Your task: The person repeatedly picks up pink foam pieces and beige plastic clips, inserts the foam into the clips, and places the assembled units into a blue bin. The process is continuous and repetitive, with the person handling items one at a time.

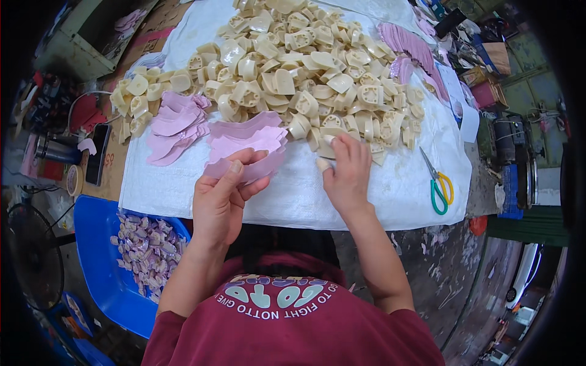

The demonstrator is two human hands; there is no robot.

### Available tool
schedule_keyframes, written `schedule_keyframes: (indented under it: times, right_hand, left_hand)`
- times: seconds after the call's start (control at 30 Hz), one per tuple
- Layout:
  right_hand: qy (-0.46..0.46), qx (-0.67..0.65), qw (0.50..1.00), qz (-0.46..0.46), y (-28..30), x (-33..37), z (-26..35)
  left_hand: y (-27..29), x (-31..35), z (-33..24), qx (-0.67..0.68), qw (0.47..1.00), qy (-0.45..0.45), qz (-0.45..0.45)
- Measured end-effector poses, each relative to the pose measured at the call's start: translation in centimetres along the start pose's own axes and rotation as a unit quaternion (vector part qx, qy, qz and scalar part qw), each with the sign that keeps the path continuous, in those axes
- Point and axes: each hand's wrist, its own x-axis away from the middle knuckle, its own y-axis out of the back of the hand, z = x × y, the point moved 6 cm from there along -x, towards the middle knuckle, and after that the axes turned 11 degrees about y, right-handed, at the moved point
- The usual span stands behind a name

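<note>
My left hand pinches a curved pink material piece between thumb and fingers, right in front of a stack of like pink pieces. Wearing pale finger covers on thumb and index finger, my right hand is at the near edge of a big heap of cream plastic shoe heels. Its thumb and index finger close about one cream shoe heel, partly hidden by the fingers. Left of the stack lies a second pile of pink pieces.
Green-and-yellow-handled scissors lie on the white sheet at right. A blue basin with many purple-covered pieces stands below the table's left edge. A phone, tape roll and fan are farther left. More pink pieces lie far right.
</note>
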Motion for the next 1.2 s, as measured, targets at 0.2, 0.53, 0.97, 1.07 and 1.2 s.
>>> schedule_keyframes:
  times: [0.2, 0.53, 0.97, 1.07, 1.2]
  right_hand:
    - [0.013, -0.034, 0.999, 0.022, -0.1, 1.5, 0.0]
    - [0.065, -0.038, 0.995, 0.061, 0.7, 4.1, 1.0]
    - [-0.004, -0.067, 0.997, -0.024, 1.2, 3.9, 0.0]
    - [0.025, -0.033, 0.999, -0.032, 2.2, 4.2, 0.2]
    - [-0.077, -0.110, 0.990, -0.046, 2.5, 5.0, -2.4]
  left_hand:
    - [-2.4, -0.4, 0.2, 0.026, 0.998, -0.008, 0.048]
    - [-10.1, -8.0, 5.8, -0.220, 0.963, -0.066, 0.142]
    - [-9.9, -8.1, 5.2, -0.252, 0.951, -0.135, 0.117]
    - [-8.3, -6.4, 4.1, -0.107, 0.989, -0.071, 0.079]
    - [-5.3, -3.5, 2.7, 0.032, 0.998, 0.038, 0.031]
